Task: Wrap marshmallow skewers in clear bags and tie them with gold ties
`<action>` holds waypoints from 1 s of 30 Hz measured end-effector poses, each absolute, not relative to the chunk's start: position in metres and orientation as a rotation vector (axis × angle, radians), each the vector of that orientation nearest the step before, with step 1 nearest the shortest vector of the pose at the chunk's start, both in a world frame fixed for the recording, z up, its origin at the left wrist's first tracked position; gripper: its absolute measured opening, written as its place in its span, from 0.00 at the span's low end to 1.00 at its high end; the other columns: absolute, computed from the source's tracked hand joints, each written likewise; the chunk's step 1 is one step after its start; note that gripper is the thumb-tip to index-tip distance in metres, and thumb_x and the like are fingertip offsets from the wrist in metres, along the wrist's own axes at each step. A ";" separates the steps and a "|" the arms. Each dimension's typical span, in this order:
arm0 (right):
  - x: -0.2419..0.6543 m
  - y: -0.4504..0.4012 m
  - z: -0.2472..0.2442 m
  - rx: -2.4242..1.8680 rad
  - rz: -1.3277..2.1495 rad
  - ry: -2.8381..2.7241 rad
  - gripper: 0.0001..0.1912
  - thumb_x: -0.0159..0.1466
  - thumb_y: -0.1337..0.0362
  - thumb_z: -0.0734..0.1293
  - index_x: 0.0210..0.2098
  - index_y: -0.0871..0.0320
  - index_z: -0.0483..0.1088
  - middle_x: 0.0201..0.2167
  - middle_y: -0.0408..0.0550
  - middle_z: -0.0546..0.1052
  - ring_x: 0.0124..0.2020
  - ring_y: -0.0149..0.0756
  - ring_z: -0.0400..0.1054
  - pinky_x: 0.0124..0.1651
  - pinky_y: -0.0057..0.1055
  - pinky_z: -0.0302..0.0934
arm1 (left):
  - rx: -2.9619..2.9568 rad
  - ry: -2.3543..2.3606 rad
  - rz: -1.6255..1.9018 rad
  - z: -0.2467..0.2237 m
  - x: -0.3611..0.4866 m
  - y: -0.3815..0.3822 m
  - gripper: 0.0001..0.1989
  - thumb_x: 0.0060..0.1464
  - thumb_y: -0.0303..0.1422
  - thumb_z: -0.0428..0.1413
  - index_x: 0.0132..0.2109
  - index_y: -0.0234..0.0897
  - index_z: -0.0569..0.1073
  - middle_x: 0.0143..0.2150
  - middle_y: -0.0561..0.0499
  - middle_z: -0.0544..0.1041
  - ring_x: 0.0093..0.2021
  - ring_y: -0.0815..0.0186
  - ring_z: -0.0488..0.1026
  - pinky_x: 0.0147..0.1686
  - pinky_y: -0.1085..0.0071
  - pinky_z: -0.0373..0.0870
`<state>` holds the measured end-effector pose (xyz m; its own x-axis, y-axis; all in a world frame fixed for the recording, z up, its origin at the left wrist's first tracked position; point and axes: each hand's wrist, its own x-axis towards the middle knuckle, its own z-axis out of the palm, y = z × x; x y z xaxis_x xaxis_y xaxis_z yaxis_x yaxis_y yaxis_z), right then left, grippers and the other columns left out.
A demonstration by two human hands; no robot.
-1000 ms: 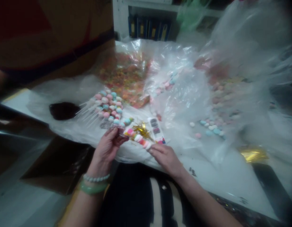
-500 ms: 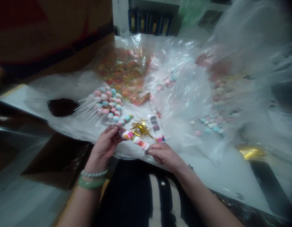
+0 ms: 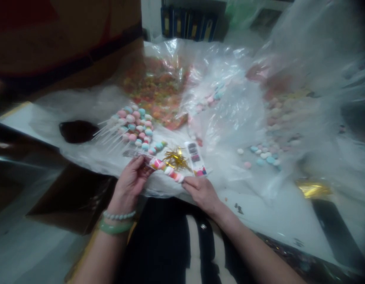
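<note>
A: And where is the candy row (image 3: 167, 169) being held?
B: Just on the near side of the gold strips (image 3: 176, 158), slanted between two hands! Its left end is pinched by the fingers of the left hand (image 3: 135, 177), where clear film is bunched; the exact grip is blurred. Its right end is pinched between thumb and curled fingers by the right hand (image 3: 202, 193).
A: And around those strips?
B: The printed card (image 3: 196, 158) is laid just to their right. To their left and beyond, the candy sticks (image 3: 136, 128) are heaped, white ends pointed left, and farther left a dark round thing (image 3: 78, 131) is seen. Beyond the strips, orange and green candies (image 3: 158, 94) are covered by shiny plastic.
A: Far right of them?
B: A gold packet (image 3: 315, 189) and a dark slab (image 3: 337, 232), both carried by the white desk (image 3: 259, 213)!
</note>
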<state>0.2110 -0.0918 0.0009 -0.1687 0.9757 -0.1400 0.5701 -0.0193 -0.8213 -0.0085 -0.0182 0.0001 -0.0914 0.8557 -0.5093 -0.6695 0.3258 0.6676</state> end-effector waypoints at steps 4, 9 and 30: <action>0.211 -0.089 0.005 -1.504 1.248 -1.596 0.15 0.63 0.57 0.62 0.23 0.56 0.66 0.22 0.40 0.62 0.27 0.31 0.56 0.30 0.27 0.48 | 0.178 1.090 1.293 0.001 -0.006 -0.017 0.07 0.59 0.20 0.56 0.33 0.31 0.74 0.28 0.51 0.79 0.26 0.65 0.78 0.28 0.65 0.81; 0.210 -0.086 0.011 -1.431 1.429 -1.434 0.14 0.59 0.57 0.64 0.21 0.57 0.62 0.21 0.39 0.58 0.26 0.30 0.53 0.30 0.28 0.47 | 0.227 1.152 1.320 0.003 -0.007 -0.017 0.07 0.57 0.20 0.57 0.31 0.32 0.72 0.26 0.54 0.77 0.21 0.68 0.75 0.25 0.67 0.80; 0.215 -0.089 0.001 -1.532 1.192 -1.728 0.16 0.61 0.59 0.60 0.20 0.57 0.56 0.20 0.39 0.59 0.25 0.29 0.55 0.30 0.28 0.45 | 0.125 1.127 1.310 -0.001 -0.007 -0.013 0.10 0.61 0.19 0.53 0.32 0.31 0.73 0.25 0.52 0.76 0.22 0.70 0.74 0.25 0.72 0.79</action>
